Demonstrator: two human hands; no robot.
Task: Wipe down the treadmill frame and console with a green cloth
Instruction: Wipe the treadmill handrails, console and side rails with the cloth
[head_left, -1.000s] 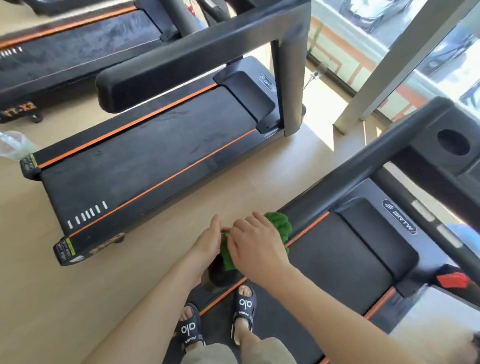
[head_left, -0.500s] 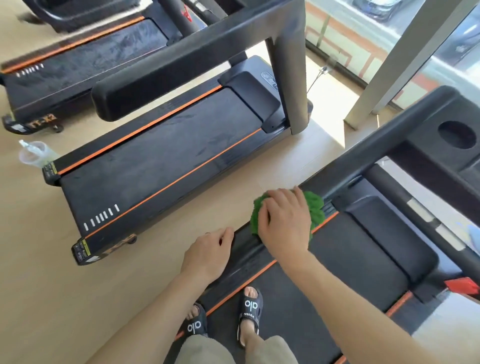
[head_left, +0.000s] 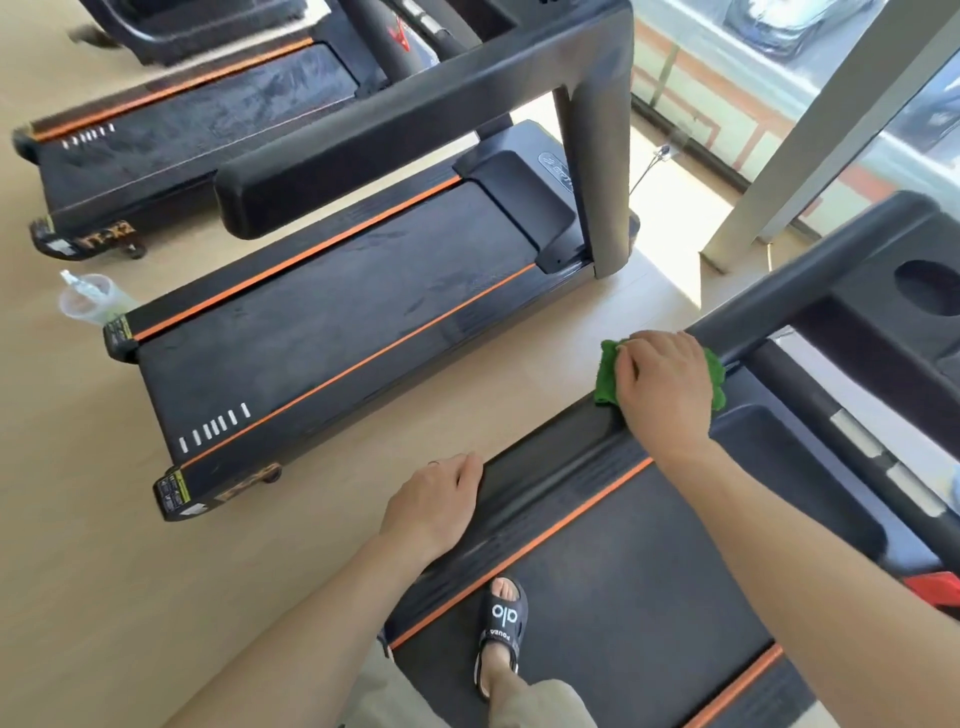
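Note:
I stand on a black treadmill (head_left: 649, 582) with orange stripes. Its left handrail (head_left: 810, 275) runs from my hands up to the console (head_left: 893, 312) at the right. My right hand (head_left: 662, 387) grips a green cloth (head_left: 607, 376) wrapped over the handrail, fingers curled round the cloth. Green folds show on both sides of the hand. My left hand (head_left: 434, 501) rests on the near end of the same rail, fingers bent over its edge, holding nothing else.
A second treadmill (head_left: 337, 322) stands to the left across a strip of wooden floor, a third (head_left: 171, 119) behind it. A clear plastic cup (head_left: 85, 301) sits on the floor by the second one. Windows and a pillar (head_left: 810, 156) are at the right.
My right hand has slid the green cloth up the handrail toward the console. My left hand let go of the cloth and stays on the rail's near end.

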